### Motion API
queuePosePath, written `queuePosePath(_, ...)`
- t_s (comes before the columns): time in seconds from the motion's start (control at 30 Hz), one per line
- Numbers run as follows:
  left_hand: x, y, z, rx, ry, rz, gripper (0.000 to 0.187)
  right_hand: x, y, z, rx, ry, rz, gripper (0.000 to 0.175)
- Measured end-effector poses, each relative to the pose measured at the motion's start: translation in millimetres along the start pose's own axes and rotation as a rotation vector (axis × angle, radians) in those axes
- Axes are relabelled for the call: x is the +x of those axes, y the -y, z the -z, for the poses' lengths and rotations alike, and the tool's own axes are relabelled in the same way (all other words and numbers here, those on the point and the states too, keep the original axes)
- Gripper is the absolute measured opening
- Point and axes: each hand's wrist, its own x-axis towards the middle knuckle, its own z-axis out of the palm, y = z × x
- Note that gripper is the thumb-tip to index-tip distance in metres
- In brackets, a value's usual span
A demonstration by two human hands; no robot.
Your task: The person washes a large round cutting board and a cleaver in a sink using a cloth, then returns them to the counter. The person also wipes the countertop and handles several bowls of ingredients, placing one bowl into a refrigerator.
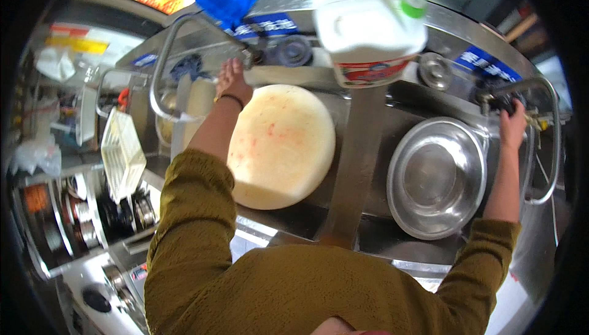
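Observation:
My left hand (233, 82), with a dark band at the wrist, reaches past the far left edge of a thick round cutting board (287, 151). Its fingers are spread near the base of the left curved tap (158, 68), and nothing shows in them. The pale board bears reddish stains and lies over the left sink. On the far right, my right hand (513, 125) is closed around a dark handle (505, 104) at the base of the right tap (554, 141); blur hides its exact shape. Left of that hand, a round steel basin (435, 178) sits tilted in the right sink.
A large white plastic jug (368, 26) with a red label and a green pump bottle (414, 3) stand behind the steel divider (356, 164). Metal drain strainers (435, 72) lie along the back ledge. A white plastic basket (122, 153) is at left, beside shelving with pans.

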Motion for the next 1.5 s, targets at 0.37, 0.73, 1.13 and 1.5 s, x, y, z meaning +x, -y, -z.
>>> queuePosePath(0.37, -72.3, 20.4, -25.6, -1.845, 0.273, 0.369, 0.032, -98.7, -18.7, 96.7, -0.129, -0.086, 0.171, 0.033)
queuePosePath(0.73, -136.2, 182.7, -97.8, -1.173, 0.442, -0.090, 0.054, -267.3, 182.8, 130.7, 0.794, 0.182, -0.150, 0.028)
queuePosePath(1.13, -159.2, 234.6, -143.5, -1.261, 1.089, 0.542, 0.071, -363.5, 518.2, -84.9, -0.019, 0.687, 0.574, 0.061)
queuePosePath(1.5, -161.2, 226.2, -139.0, -1.729, 1.106, 0.723, 0.057, -367.6, 572.0, -150.2, 0.148, 0.809, 0.683, 0.066)
